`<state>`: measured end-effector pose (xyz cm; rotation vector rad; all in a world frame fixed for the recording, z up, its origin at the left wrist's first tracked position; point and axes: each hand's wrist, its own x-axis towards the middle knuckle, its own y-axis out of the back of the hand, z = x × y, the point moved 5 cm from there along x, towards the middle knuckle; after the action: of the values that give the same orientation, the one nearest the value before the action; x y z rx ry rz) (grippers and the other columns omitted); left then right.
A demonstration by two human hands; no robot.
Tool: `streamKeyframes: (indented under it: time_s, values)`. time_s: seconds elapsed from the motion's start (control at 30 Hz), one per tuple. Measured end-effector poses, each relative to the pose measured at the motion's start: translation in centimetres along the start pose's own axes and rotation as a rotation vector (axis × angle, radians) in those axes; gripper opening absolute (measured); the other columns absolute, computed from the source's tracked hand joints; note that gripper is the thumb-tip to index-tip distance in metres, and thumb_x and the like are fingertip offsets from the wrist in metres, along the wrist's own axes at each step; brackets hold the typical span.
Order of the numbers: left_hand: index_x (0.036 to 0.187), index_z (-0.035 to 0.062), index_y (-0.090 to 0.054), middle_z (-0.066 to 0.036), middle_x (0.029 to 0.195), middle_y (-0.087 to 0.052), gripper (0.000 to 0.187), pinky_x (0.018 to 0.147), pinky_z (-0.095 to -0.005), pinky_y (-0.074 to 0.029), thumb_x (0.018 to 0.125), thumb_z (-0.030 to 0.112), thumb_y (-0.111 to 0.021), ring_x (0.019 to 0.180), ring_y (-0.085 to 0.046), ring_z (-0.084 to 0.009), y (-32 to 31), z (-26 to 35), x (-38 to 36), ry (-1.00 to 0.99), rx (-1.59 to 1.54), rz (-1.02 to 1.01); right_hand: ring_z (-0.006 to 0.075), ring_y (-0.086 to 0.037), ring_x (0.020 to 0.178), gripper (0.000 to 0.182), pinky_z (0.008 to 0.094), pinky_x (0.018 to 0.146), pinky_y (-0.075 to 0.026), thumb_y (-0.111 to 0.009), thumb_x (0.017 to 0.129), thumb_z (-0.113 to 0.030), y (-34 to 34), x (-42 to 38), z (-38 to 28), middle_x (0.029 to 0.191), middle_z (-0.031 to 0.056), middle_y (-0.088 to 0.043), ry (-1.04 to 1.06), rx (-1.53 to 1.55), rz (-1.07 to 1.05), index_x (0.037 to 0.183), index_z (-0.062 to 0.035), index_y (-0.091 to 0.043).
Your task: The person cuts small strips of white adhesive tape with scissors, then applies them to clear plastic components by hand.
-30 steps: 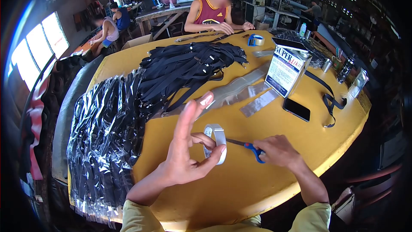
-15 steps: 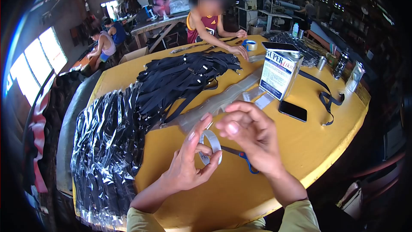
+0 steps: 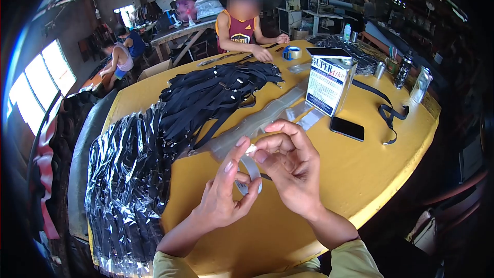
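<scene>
My left hand (image 3: 222, 198) has its fingers and thumb around a narrow roll of whitish tape (image 3: 252, 169), with the index finger stretched upward. At that fingertip shows a small pale piece (image 3: 251, 150), too small to name. My right hand (image 3: 293, 172) is curled, its thumb tip against the pale piece and its index finger bent above. The scissors on the table are mostly covered by my right hand; only a bit of dark blade (image 3: 265, 176) shows. Beyond my hands lie clear plastic bags (image 3: 257, 118).
Black straps (image 3: 211, 90) lie piled at mid-table, with plastic-wrapped ones (image 3: 126, 190) to the left. A cement can (image 3: 328, 86) bears a phone (image 3: 327, 52); another phone (image 3: 347, 128) lies in front. A co-worker (image 3: 239, 28) stands across the yellow table (image 3: 381, 175).
My right hand has moved left and down, its thumb reaching the pale piece at my left fingertip. The scissors are now mostly covered. The co-worker's arm has shifted toward the straps.
</scene>
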<state>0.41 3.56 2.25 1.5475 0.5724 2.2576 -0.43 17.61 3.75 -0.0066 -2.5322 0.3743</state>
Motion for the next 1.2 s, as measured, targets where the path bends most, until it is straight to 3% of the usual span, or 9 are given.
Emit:
streamKeyframes:
  time_s: [0.17, 0.23, 0.47, 0.6, 0.73, 0.8, 0.87, 1.0, 1.2]
  values:
    - [0.155, 0.0177, 0.002, -0.038, 0.15, -0.02, 0.113, 0.07, -0.0288, -0.06, 0.075, -0.014, -0.071, 0.139, -0.034, -0.0451, -0.5, -0.1, -0.2, -0.031, 0.04, 0.0, 0.0093, -0.066, 0.084, 0.038, 0.0246, 0.071, -0.049, -0.067, 0.088, 0.002, 0.0, 0.1, -0.8, 0.091, 0.0047, -0.069, 0.017, -0.013, -0.014, 0.122, -0.0031, -0.051]
    - [0.155, 0.0139, -0.008, -0.038, 0.143, -0.035, 0.101, 0.054, -0.0296, -0.058, 0.079, -0.012, -0.069, 0.085, -0.071, -0.0309, -0.3, 0.2, 0.1, -0.092, 0.19, 0.133, 0.0103, -0.067, 0.081, 0.04, 0.0252, 0.072, -0.051, -0.07, 0.087, 0.0, -0.1, 0.1, -1.1, 0.089, 0.0051, -0.07, 0.06, -0.125, -0.011, 0.122, -0.0025, -0.051]
    - [0.155, 0.017, 0.0, -0.036, 0.134, -0.048, 0.108, 0.057, -0.0368, -0.058, 0.078, -0.011, -0.07, 0.079, -0.071, -0.0321, -0.2, 0.9, 0.1, -0.122, 0.462, 0.036, 0.0117, -0.066, 0.079, 0.052, 0.0265, 0.072, -0.051, -0.073, 0.082, 0.004, 0.8, -1.2, -3.5, 0.086, 0.0063, -0.068, 0.27, -0.305, -0.009, 0.126, 0.0008, -0.046]
    - [0.156, 0.0129, 0.002, -0.035, 0.154, -0.02, 0.092, 0.075, -0.0284, -0.052, 0.089, -0.012, -0.057, 0.135, -0.04, -0.0408, -0.5, -1.7, -1.4, -0.019, 0.289, 0.061, 0.0136, -0.067, 0.081, 0.054, 0.0299, 0.074, -0.052, -0.07, 0.082, 0.005, 5.0, -2.7, -4.4, 0.084, 0.0052, -0.068, 0.22, -0.469, 0.081, 0.129, -0.001, -0.044]
    - [0.156, 0.0133, 0.002, -0.035, 0.154, -0.02, 0.095, 0.07, -0.024, -0.053, 0.088, -0.013, -0.059, 0.097, -0.061, -0.0247, 0.4, -1.9, -1.2, 0.042, 0.232, 0.197, 0.0142, -0.067, 0.082, 0.056, 0.029, 0.076, -0.051, -0.069, 0.082, 0.006, 13.6, -5.9, -4.8, 0.083, 0.0048, -0.066, 0.088, -0.615, 0.275, 0.129, -0.0024, -0.04]
    - [0.157, 0.0119, -0.002, -0.026, 0.157, -0.024, 0.089, 0.068, -0.0207, -0.047, 0.089, -0.013, -0.055, 0.077, -0.055, -0.0125, 0.6, -0.1, 0.3, 0.075, 0.264, 0.311, 0.0151, -0.068, 0.084, 0.053, 0.0303, 0.077, -0.054, -0.06, 0.083, 0.007, 20.1, -8.6, -4.2, 0.085, 0.0068, -0.068, 0.021, -0.649, 0.494, 0.13, -0.0045, -0.041]
    - [0.154, 0.0183, 0.013, -0.023, 0.152, -0.03, 0.11, 0.061, -0.0216, -0.058, 0.085, 0.001, -0.071, 0.082, -0.063, -0.0155, 2.3, -0.5, 0.9, 0.044, 0.394, 0.23, 0.0159, -0.068, 0.084, 0.051, 0.0298, 0.077, -0.054, -0.062, 0.086, 0.005, 27.0, -11.7, -4.0, 0.086, 0.0086, -0.067, -0.071, -0.736, 0.699, 0.13, -0.0057, -0.04]
    - [0.156, 0.0163, 0.006, -0.02, 0.156, -0.024, 0.104, 0.059, -0.0201, -0.056, 0.086, -0.001, -0.069, 0.084, -0.061, -0.0149, 4.1, -0.3, 1.6, 0.023, 0.288, 0.319, 0.0106, -0.06, 0.073, 0.048, 0.0255, 0.067, -0.047, -0.07, 0.085, -0.002, 39.5, -18.7, -3.9, 0.082, 0.0066, -0.064, -0.164, -0.564, 1.055, 0.125, -0.0036, -0.045]
    - [0.155, 0.016, 0.01, -0.022, 0.153, -0.029, 0.109, 0.071, -0.0274, -0.061, 0.085, 0.009, -0.074, 0.109, -0.061, -0.0249, 5.1, -0.3, 1.8, 0.096, 0.365, 0.371, 0.0098, -0.057, 0.065, 0.05, 0.025, 0.06, -0.046, -0.071, 0.084, -0.004, 47.3, -21.5, -4.3, 0.079, 0.006, -0.063, -0.252, -0.58, 1.215, 0.124, 0.0013, -0.042]
